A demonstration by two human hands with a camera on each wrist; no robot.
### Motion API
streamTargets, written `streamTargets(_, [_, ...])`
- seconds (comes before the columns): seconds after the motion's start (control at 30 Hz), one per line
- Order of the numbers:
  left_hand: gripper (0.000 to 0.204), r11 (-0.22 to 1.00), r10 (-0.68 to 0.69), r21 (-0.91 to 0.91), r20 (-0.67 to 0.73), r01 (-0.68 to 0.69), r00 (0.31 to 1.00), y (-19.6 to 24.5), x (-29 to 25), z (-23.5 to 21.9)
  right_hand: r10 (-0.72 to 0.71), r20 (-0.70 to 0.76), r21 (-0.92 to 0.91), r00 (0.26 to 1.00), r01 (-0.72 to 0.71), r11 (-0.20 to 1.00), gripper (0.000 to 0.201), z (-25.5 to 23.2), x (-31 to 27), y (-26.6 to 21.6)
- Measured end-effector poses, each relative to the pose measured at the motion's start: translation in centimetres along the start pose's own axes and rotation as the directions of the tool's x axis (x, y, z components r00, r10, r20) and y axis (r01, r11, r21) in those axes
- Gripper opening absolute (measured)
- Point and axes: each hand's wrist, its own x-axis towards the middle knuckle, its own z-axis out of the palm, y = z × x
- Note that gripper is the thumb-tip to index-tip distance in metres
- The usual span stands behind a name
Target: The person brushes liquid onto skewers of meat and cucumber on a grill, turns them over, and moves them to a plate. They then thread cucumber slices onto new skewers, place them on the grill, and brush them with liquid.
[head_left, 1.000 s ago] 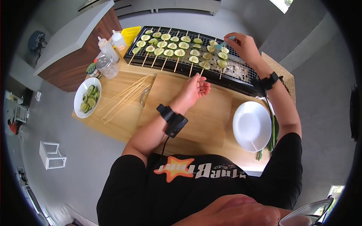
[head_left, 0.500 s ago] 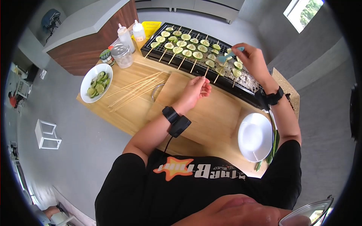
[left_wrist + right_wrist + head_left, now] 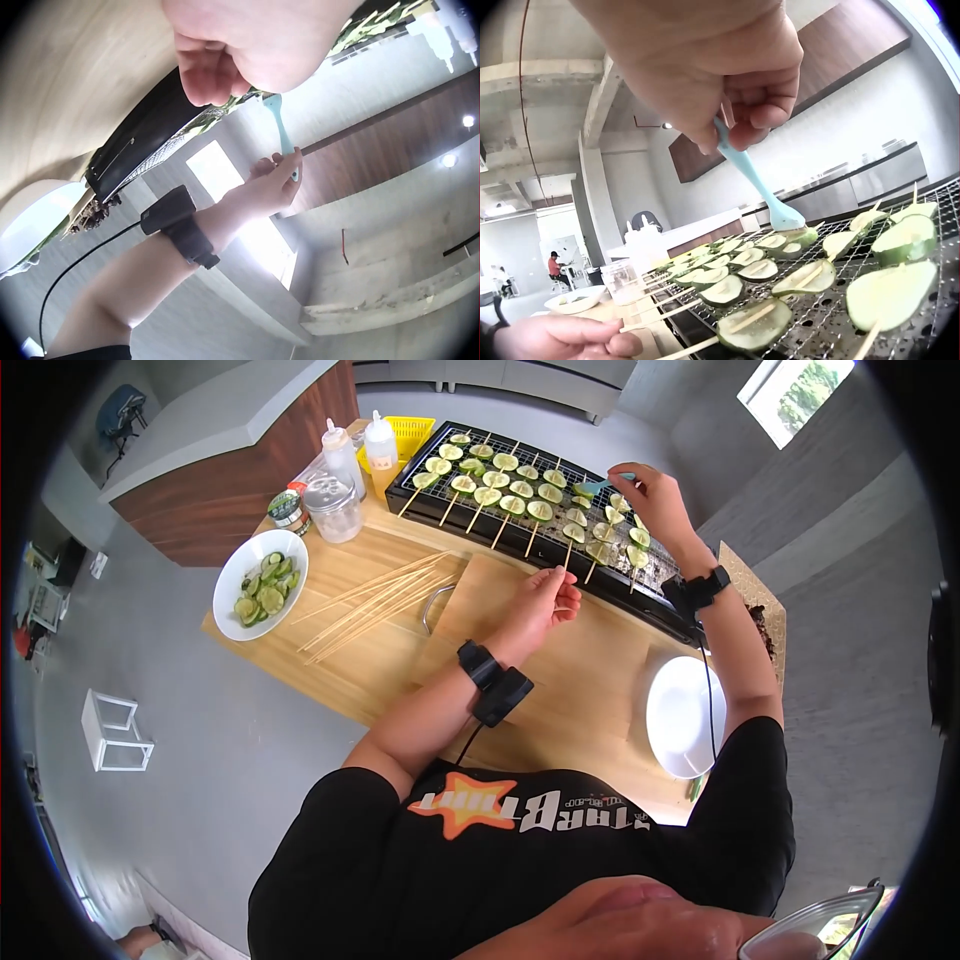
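Note:
My left hand (image 3: 545, 605) pinches the near end of a bamboo skewer (image 3: 568, 555) at the grill's front edge. Pale, green-skinned vegetable slices (image 3: 754, 324) are threaded on this and several other skewers, lying across the wire grate. Over the far side, my right hand (image 3: 650, 498) grips a light blue basting brush (image 3: 754, 176) by its handle. The brush head points down, right at the far slice (image 3: 801, 237) of a skewer. In the left wrist view, the left hand's own palm hides its fingertips and the skewer.
The black grill (image 3: 440, 513) spans the table's back. At left stand a bowl of slices (image 3: 228, 578), a lidded jar (image 3: 335, 518) and squeeze bottles (image 3: 380, 445). Loose skewers (image 3: 385, 600) lie beside a cutting board (image 3: 600, 660). A white bowl (image 3: 682, 720) sits front right.
My left hand has let go of one skewer and taken the neighbouring one to its left. The brush has shifted to the far slice on that neighbouring skewer. The head view has turned.

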Motion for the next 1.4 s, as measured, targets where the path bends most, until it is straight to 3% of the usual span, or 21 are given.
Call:
streamTargets(0.1, [0.023,0.999,0.007,-0.034,0.005,-0.007,1.0,-0.1,-0.3,-0.1,0.202,0.078,-0.004,0.976,-0.202,0.979,0.018,-1.9,-0.5,-3.9])
streamTargets(0.2, [0.022,0.996,0.005,-0.085,0.008,-0.005,1.0,-0.1,-0.4,-0.1,0.128,0.156,0.059,0.979,-0.138,0.989,0.017,-2.1,-2.4,-5.9])
streamTargets(0.27, [0.021,0.995,-0.005,-0.101,0.01,0.006,1.0,0.1,-0.5,0.3,0.15,0.108,0.051,0.983,-0.157,0.986,0.016,-2.7,-3.1,-6.7])
streamTargets(0.33, [0.02,0.996,-0.029,-0.089,0.012,0.03,1.0,0.5,-0.9,0.8,0.227,0.042,0.072,0.973,-0.229,0.971,0.017,-3.5,-3.2,-5.8])
streamTargets(0.43, [0.021,0.996,-0.068,-0.047,0.104,0.073,0.992,-0.1,-0.5,0.6,0.206,-0.096,-0.021,0.974,-0.208,0.978,0.019,-4.1,-2.5,-2.0])
streamTargets(0.6, [0.026,0.994,-0.109,-0.004,0.16,0.111,0.981,0.1,-0.7,0.5,0.276,-0.059,-0.072,0.959,-0.28,0.957,0.02,-3.8,-3.3,0.2])
streamTargets(0.77, [0.029,0.989,-0.148,0.038,0.175,0.144,0.973,0.2,-0.8,0.7,0.317,-0.088,-0.079,0.944,-0.324,0.943,0.017,-6.6,-4.8,-1.7])
streamTargets(0.9, [0.032,0.989,-0.146,0.002,0.145,0.148,0.979,0.1,-0.6,0.6,0.358,0.007,-0.065,0.934,-0.357,0.932,0.017,-7.4,-7.1,-4.1])
streamTargets(1.03, [0.032,0.99,-0.138,0.002,0.123,0.139,0.983,-0.1,-0.6,0.7,0.145,-0.228,-0.031,0.963,-0.156,0.987,0.015,-8.3,-8.1,-3.7])
streamTargets(1.17, [0.031,0.989,-0.146,0.061,0.165,0.137,0.976,0.0,-0.5,0.5,0.046,0.103,-0.032,0.994,-0.043,0.999,0.014,-5.7,-10.1,-3.1])
streamTargets(1.23, [0.03,0.987,-0.149,0.091,0.178,0.134,0.973,-0.1,-0.6,0.7,0.332,0.312,-0.254,0.89,-0.258,0.932,0.025,-3.9,-10.8,-1.9])
streamTargets(1.27, [0.029,0.987,-0.146,0.097,0.172,0.131,0.974,-0.1,-0.7,0.8,0.409,0.392,-0.359,0.824,-0.272,0.893,0.038,-3.5,-10.7,-1.9])
streamTargets(1.4, [0.026,0.985,-0.138,0.128,0.163,0.118,0.977,-0.1,-0.6,0.7,0.52,0.384,-0.394,0.763,-0.374,0.84,0.045,-1.3,-11.3,-0.7])
